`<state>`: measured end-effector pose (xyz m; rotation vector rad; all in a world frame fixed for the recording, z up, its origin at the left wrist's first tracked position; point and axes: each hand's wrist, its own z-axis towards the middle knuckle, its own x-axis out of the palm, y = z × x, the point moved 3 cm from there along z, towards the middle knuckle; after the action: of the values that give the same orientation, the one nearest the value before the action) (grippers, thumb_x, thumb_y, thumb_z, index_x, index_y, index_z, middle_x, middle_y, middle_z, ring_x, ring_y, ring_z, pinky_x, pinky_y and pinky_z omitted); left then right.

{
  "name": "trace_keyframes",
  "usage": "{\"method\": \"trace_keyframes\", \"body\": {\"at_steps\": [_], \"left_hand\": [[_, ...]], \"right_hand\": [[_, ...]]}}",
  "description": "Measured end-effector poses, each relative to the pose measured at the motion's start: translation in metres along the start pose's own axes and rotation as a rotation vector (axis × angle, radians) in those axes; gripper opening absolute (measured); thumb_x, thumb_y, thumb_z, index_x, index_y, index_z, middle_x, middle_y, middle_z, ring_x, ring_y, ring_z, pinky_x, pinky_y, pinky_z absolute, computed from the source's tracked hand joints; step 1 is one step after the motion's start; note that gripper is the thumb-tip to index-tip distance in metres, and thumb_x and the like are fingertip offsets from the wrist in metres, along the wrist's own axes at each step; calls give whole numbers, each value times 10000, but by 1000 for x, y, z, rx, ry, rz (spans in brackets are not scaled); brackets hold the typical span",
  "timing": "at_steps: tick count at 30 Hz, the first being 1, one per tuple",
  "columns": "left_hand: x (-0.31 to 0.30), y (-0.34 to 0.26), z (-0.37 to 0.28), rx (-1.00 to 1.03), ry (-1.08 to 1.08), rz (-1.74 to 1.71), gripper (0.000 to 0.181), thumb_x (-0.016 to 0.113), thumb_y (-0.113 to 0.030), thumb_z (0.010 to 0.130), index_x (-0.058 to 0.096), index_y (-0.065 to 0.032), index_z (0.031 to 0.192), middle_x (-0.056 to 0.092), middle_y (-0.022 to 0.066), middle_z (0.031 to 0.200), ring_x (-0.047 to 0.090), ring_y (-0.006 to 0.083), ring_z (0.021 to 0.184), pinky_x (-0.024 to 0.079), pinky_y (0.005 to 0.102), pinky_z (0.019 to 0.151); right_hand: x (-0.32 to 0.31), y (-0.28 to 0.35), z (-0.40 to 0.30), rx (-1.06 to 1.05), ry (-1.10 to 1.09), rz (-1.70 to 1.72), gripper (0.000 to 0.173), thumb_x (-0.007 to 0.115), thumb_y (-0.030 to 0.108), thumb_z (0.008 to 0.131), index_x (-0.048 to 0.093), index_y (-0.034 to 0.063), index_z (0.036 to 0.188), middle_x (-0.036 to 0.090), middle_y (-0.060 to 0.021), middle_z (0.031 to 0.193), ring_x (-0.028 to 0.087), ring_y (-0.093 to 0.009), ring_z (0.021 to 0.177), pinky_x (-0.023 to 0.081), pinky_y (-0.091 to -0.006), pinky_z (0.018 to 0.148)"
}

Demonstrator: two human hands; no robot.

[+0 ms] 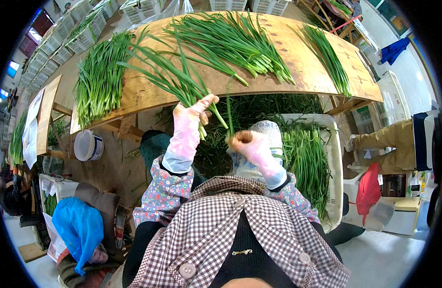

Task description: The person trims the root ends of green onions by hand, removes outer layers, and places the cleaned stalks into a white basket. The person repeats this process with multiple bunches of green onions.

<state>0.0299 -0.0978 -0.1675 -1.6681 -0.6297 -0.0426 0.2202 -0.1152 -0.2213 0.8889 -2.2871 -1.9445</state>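
My left hand (195, 109), in a pinkish glove, holds a small bunch of long green leafy stalks, likely garlic chives (185, 84), with pale ends pointing down toward me. To its right, my right hand (244, 140) is closed, somewhat blurred, on a thin green leaf (229, 115) that rises from its fingers. Beyond both hands, a wooden table (141, 93) bears a thick heap of stalks (102, 79) at the left, a wide spread pile (239, 46) at the middle and a narrow bundle (327, 57) at the right.
A white plastic crate (337, 172) filled with stalks (303, 162) stands by my right side. Loose green leaves (217, 151) lie below the table. A white bucket (87, 145) is under its left end. Further left are a blue plastic bag (80, 226) and cushion; a person's legs (386, 144) show at right.
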Motion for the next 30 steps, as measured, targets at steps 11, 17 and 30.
{"method": "trace_keyframes", "body": {"at_steps": [11, 17, 30], "left_hand": [[12, 4, 0, -211, 61, -362, 136, 635, -168, 884, 623, -33, 902, 622, 42, 768, 635, 167, 756, 566, 376, 794], [1, 18, 7, -211, 13, -247, 130, 659, -141, 865, 619, -21, 897, 613, 35, 747, 599, 141, 640, 582, 342, 721], [19, 30, 6, -69, 119, 47, 221, 774, -119, 753, 632, -52, 908, 594, -25, 680, 478, 68, 485, 374, 215, 443]], "right_hand": [[-62, 64, 50, -592, -824, -648, 150, 656, 239, 814, 675, 121, 904, 626, -92, 775, 627, -257, 693, 503, -361, 598], [-52, 70, 91, -367, -688, -828, 172, 638, 254, 804, 625, 82, 800, 637, -99, 759, 642, -266, 701, 507, -393, 610], [-16, 40, 15, 30, 27, 596, 216, 608, 175, 909, 622, -9, 1021, 671, -64, 876, 635, -130, 725, 518, -243, 669]]}}
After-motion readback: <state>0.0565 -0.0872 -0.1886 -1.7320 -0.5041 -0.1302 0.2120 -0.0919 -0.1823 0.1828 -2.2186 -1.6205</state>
